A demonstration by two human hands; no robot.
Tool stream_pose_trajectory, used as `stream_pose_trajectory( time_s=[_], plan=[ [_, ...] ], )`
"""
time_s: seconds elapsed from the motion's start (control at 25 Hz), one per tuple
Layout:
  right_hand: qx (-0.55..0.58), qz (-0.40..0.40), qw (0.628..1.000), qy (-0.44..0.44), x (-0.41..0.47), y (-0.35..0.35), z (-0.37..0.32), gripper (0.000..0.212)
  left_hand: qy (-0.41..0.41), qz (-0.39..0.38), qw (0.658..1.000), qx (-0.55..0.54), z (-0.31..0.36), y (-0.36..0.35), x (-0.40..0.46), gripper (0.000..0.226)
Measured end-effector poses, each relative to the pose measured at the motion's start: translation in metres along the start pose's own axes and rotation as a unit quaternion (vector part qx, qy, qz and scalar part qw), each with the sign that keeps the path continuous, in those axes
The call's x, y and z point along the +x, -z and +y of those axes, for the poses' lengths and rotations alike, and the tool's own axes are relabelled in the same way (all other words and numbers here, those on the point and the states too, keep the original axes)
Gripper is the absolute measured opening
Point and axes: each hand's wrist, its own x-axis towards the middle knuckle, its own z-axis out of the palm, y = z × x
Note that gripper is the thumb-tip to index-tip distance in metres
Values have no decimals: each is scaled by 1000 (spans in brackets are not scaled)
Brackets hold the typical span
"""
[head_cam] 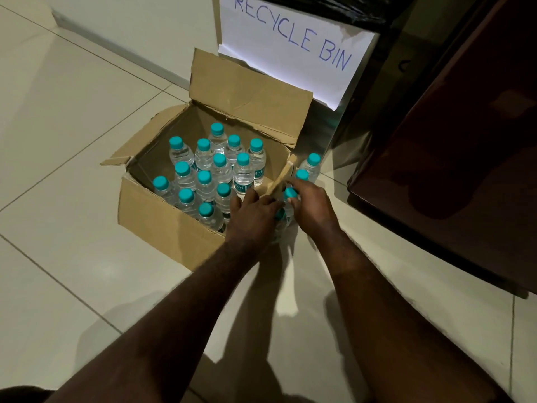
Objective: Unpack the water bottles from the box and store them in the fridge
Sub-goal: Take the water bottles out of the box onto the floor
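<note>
Left hand: left hand (pixel 252 212) reaches down at the near right corner of the box, fingers curled over a bottle whose teal cap (pixel 280 213) peeks out under the knuckles; how much of the bottle it grips is hidden.
Right hand: right hand (pixel 312 203) sits just beside the left, outside the box, fingers curled round the neck of a bottle with a teal cap (pixel 290 193).
Box: brown corrugated cardboard box (pixel 162 219) on the floor, flaps open, the far flap (pixel 247 94) standing upright and creased, the right flap (pixel 283 177) bent up between the hands and the bottles inside.
Bottles in box: small clear plastic water bottles (pixel 205 181) standing upright in close rows, ribbed bodies, round teal screw caps, some with teal-printed labels.
Bottles outside: two more bottles (pixel 311 167) stand on the floor just beside the box's right wall, beyond the right hand.
Floor: glossy pale tiles (pixel 72 141) with thin dark joints.
Sign: white paper sheet (pixel 293 45) hand-lettered "RECYCLE BIN" in blue.
Fridge: dark maroon glossy surface (pixel 465 141) at the right, rounded at the lower corner.
</note>
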Motion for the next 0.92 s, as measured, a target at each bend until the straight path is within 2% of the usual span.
stream_pose_trajectory(
  time_s=[0.08,0.16,0.32,0.4,0.48,0.6,0.68,0.92],
  plan=[
    [-55,56,997,29,8,5,-3,36,-3,-9,1000,-20,0,5,1,47],
    [-50,91,993,51,17,6,-13,34,-6,0,999,-42,-3,14,1,48],
    [-24,100,988,114,24,-12,-44,32,36,108,989,-89,-32,34,0,37],
    [-42,81,985,143,26,-29,-56,35,73,125,985,-92,-56,38,-7,32],
    [-75,33,986,145,27,-48,-64,40,112,104,987,-57,-79,39,-18,30],
    [-133,-53,982,125,25,-72,-72,54,148,10,989,-14,-99,37,-33,37],
    [-151,-70,979,115,23,-80,-74,58,152,-27,988,-15,-100,32,-38,41],
    [-168,-55,980,90,22,-82,-77,48,195,-1,981,13,-90,21,-34,33]
  ],
)
